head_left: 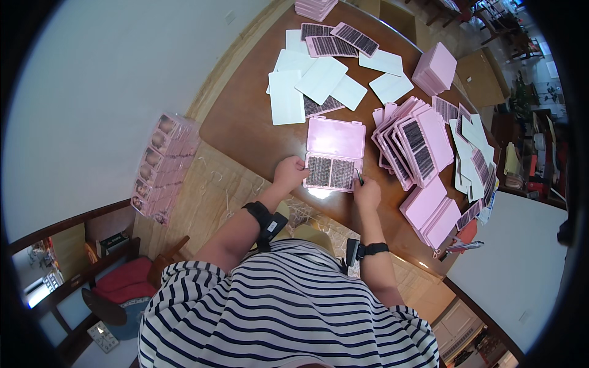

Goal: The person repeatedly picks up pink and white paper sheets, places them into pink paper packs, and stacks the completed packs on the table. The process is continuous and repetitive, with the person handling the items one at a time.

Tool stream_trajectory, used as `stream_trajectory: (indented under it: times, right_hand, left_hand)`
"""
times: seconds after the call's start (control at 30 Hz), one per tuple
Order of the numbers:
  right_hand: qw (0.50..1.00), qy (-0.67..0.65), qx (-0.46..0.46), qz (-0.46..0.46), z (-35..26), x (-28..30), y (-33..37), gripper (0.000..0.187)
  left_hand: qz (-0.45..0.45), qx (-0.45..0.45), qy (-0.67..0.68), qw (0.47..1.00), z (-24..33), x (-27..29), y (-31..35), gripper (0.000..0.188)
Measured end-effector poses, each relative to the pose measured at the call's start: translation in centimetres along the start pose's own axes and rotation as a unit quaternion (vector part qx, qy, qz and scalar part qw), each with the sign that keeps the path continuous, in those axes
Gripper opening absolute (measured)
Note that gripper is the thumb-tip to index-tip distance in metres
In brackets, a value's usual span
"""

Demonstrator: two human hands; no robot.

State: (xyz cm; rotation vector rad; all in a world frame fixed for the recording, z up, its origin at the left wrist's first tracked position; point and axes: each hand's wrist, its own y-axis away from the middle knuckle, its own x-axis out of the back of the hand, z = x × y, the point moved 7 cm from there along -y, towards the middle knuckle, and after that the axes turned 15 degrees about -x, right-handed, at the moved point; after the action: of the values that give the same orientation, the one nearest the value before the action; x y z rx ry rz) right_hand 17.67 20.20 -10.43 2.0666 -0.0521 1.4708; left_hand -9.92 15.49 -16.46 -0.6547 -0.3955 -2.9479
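Left fingers (299,164) pinch the pink case (335,136) near the worktop (248,126) edge; right fingers (367,184) grip dark tweezers (358,176); bare room lies leftward.

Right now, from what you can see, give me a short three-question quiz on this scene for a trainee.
1. Which hand holds the slim dark tool by the near half of the pink case?
2. True or false: the lid of that case is shut.
3. On which side of the case is the leaning pile of pink cases? A: left. B: right. C: underneath.

Key:
1. The right hand; the left hand is at the case's left edge.
2. False: the lid is open, laid back away from the person.
3. B.
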Motion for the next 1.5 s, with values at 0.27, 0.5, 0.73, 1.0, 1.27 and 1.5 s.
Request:
stream_trajectory:
  times: [0.27,0.5,0.73,1.0,1.27,1.5]
  right_hand:
    - [0.995,-0.086,-0.010,-0.045,1.1,0.2,-0.3,0.028]
    - [0.988,-0.081,0.034,0.125,2.6,4.8,2.9,0.031]
    - [0.993,0.009,0.002,0.116,2.8,7.5,3.1,0.040]
    - [0.918,-0.318,0.121,-0.204,3.7,3.3,2.0,0.023]
    - [0.901,-0.402,0.161,-0.025,1.6,11.8,3.6,0.026]
    - [0.811,-0.570,0.051,0.121,8.9,18.3,-4.3,0.034]
  left_hand:
    - [-0.023,0.003,0.048,0.999,-1.1,-0.3,-0.4,0.024]
    - [-0.096,0.031,0.228,0.968,1.6,-2.0,0.7,0.013]
    - [-0.088,-0.007,0.217,0.972,5.2,0.4,1.5,0.016]
    - [-0.122,-0.043,0.230,0.965,7.5,2.7,3.6,0.017]
    - [-0.136,-0.068,0.304,0.941,12.9,5.7,5.6,0.023]
    - [-0.072,-0.053,0.257,0.962,11.4,4.8,2.5,0.031]
